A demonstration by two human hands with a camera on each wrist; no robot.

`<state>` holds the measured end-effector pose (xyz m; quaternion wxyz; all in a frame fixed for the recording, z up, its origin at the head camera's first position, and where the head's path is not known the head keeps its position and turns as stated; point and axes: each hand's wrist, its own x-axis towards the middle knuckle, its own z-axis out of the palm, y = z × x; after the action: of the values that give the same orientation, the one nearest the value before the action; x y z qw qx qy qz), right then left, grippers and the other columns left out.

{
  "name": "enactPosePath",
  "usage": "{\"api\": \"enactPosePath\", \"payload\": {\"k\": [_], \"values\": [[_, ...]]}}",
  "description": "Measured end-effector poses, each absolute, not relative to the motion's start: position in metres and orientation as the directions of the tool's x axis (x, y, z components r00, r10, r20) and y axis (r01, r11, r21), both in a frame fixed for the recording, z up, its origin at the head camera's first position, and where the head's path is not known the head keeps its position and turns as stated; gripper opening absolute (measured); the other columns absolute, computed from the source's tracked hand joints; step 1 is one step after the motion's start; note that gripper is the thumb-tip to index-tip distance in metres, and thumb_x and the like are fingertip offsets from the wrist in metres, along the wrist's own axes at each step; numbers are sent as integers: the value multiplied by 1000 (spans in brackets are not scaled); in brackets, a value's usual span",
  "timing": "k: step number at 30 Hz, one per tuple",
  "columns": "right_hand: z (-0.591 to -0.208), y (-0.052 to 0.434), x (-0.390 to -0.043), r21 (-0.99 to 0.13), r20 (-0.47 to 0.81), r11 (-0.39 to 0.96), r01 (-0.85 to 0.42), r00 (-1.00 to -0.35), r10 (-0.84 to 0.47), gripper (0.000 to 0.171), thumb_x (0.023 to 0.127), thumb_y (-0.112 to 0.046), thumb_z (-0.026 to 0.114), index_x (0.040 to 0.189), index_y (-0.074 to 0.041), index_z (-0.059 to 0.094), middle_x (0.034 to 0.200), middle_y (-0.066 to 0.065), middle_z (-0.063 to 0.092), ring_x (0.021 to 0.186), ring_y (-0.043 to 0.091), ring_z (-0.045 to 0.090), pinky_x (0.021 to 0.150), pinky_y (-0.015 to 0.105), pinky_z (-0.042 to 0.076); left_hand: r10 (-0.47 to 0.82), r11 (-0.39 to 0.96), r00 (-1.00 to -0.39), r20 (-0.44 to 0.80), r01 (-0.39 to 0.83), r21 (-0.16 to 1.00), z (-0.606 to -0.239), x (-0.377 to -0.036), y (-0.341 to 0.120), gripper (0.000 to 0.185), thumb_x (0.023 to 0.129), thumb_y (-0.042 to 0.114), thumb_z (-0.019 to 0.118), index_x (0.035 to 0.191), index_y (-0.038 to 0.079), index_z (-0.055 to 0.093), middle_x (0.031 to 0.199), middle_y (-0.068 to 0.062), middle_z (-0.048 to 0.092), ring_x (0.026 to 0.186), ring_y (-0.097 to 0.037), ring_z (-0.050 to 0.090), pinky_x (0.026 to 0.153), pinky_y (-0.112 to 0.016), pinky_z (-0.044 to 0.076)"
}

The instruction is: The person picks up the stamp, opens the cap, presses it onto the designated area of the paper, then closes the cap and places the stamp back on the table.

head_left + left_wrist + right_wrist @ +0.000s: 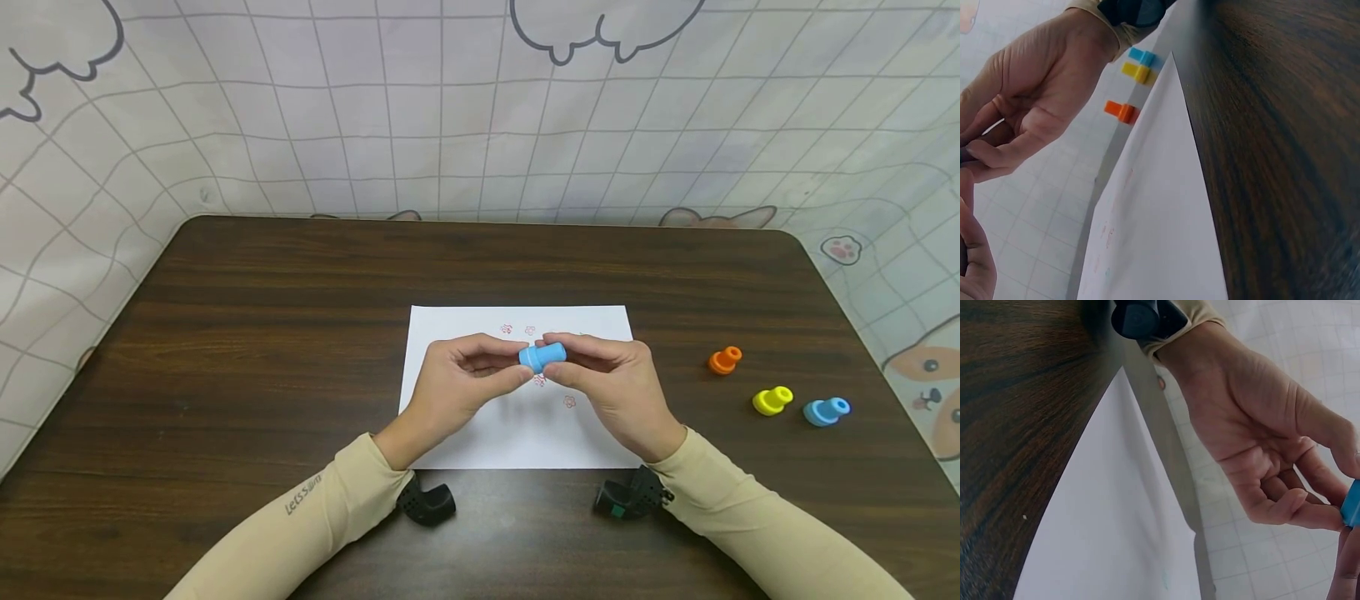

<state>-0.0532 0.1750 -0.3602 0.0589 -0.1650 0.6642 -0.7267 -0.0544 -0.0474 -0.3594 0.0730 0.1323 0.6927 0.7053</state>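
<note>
Both hands meet above a white sheet of paper [480, 433] and share a small blue stamp [542, 357], which lies sideways between them. My left hand [504, 364] pinches its left end with thumb and fingers. My right hand [573, 364] pinches the right end. In the right wrist view the left hand [1254, 425] shows palm-on, and one end of the blue stamp [1352, 503] peeks out at the frame's right edge. The left wrist view shows the right hand [1029, 94] with fingers curled; the stamp is hidden there. Small red prints [569, 402] dot the paper.
On the dark wooden table [262, 350], right of the paper, lie an orange stamp [724, 360], a yellow stamp [772, 401] and a second blue stamp [825, 411]. A checked cloth backdrop [450, 125] hangs behind the table's far edge.
</note>
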Motion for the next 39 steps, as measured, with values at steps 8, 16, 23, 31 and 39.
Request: {"api": "enactPosePath", "payload": {"k": [8, 16, 23, 31, 39], "values": [[-361, 176, -53, -978, 185, -149, -144, -930, -318, 40, 91, 4, 74, 130, 4, 69, 118, -6, 79, 110, 12, 76, 93, 27, 63, 289, -9, -956, 58, 58, 998, -359, -56, -49, 24, 89, 9, 81, 111, 4, 78, 117, -13, 79, 97, -12, 79, 88, -29, 64], [-360, 175, -54, -973, 210, -157, -167, -925, -318, 37, 91, 5, 73, 128, 5, 70, 117, -5, 79, 107, 12, 75, 93, 26, 62, 294, -1, -954, 54, 56, 998, -359, -57, -49, 24, 88, 10, 82, 111, 5, 79, 116, -12, 79, 97, -12, 79, 88, -28, 64], [-359, 175, -54, -974, 223, -108, -199, -927, -303, 40, 89, 5, 75, 127, 15, 65, 114, -7, 78, 106, 11, 73, 94, 26, 62, 279, 4, -956, 88, 93, 996, -358, -60, -54, 25, 88, 9, 82, 112, 4, 78, 115, -13, 79, 97, -10, 78, 89, -31, 64], [-357, 175, -54, -982, 187, -58, -177, -929, -320, 40, 90, 2, 77, 127, 11, 67, 114, -9, 78, 106, 11, 73, 96, 26, 61, 225, -19, -967, 117, 116, 993, -353, -65, -63, 28, 86, 8, 83, 113, 4, 78, 109, -9, 80, 94, -10, 78, 90, -32, 64], [-361, 177, -57, -985, 160, 10, -173, -927, -340, 36, 89, 2, 77, 125, 6, 71, 114, -9, 77, 105, 12, 73, 94, 25, 62, 202, -3, -967, 153, 156, 988, -351, -69, -66, 28, 85, 5, 83, 113, 2, 78, 112, -14, 79, 95, -9, 78, 90, -31, 64]]}}
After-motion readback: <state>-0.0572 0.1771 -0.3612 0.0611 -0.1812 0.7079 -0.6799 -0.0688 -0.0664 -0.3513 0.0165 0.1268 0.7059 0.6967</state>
